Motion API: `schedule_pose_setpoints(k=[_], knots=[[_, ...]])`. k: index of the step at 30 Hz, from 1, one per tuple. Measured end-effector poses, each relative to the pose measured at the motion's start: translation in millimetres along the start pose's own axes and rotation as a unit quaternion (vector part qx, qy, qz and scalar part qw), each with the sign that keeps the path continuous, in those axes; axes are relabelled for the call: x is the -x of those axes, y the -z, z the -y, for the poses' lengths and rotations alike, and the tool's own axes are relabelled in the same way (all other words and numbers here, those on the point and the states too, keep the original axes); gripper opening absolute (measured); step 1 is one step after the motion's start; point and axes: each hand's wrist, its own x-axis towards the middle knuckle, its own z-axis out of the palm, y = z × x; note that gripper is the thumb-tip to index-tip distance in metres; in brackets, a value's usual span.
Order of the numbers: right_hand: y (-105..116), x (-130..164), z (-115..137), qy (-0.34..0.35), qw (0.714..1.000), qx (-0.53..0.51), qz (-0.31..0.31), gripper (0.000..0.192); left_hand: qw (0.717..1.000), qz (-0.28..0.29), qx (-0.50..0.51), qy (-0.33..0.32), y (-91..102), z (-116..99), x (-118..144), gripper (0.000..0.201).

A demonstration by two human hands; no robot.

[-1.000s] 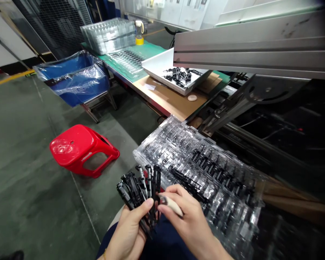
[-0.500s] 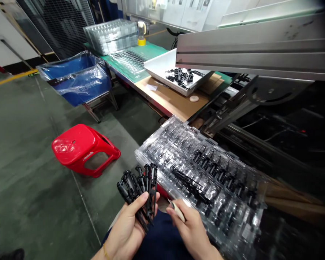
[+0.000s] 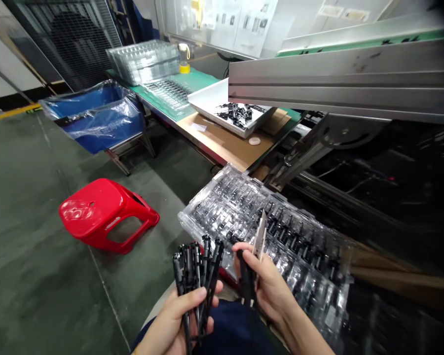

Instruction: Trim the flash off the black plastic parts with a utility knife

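Left hand (image 3: 173, 320) grips a fan of black plastic parts (image 3: 197, 271); right hand (image 3: 268, 283) pinches one part (image 3: 245, 281) and a small blade (image 3: 259, 234) beside the clear blister tray (image 3: 318, 291), whose pockets appear largely filled

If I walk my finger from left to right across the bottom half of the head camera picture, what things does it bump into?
Red stool → left hand gripping a bunch of black parts → right hand holding a small blade → clear tray.

My left hand (image 3: 173, 320) is cut off at the bottom edge; the clear tray's (image 3: 266, 231) far right end blurs out.
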Motion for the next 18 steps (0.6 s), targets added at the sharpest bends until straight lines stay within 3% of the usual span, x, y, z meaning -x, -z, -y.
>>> schedule_pose_setpoints(k=[3, 7, 11, 15, 18], knots=[[8, -3, -2, -0.004, 1.0, 0.02, -0.024, 0.016, 0.999, 0.032, -0.026, 0.022, 5.0, -5, -1, 0.018], [10, -3, -6, -0.031, 0.998, 0.046, -0.004, 0.022, 0.994, 0.069, -0.071, 0.045, 7.8, -4, -8, 0.02], [20, -4, 0, 0.004, 0.998, 0.063, -0.009, 0.028, 0.998, 0.02, -0.056, 0.001, 7.5, -4, -21, 0.023], [55, -25, 25, 0.106, 0.98, 0.114, -0.126, 0.032, 0.998, -0.022, -0.054, -0.027, 11.9, -10, -31, 0.023], [87, -58, 45, 0.202, 0.926, 0.187, -0.257, 0.036, 0.998, -0.007, -0.054, -0.033, 16.3, -12, -34, 0.021]])
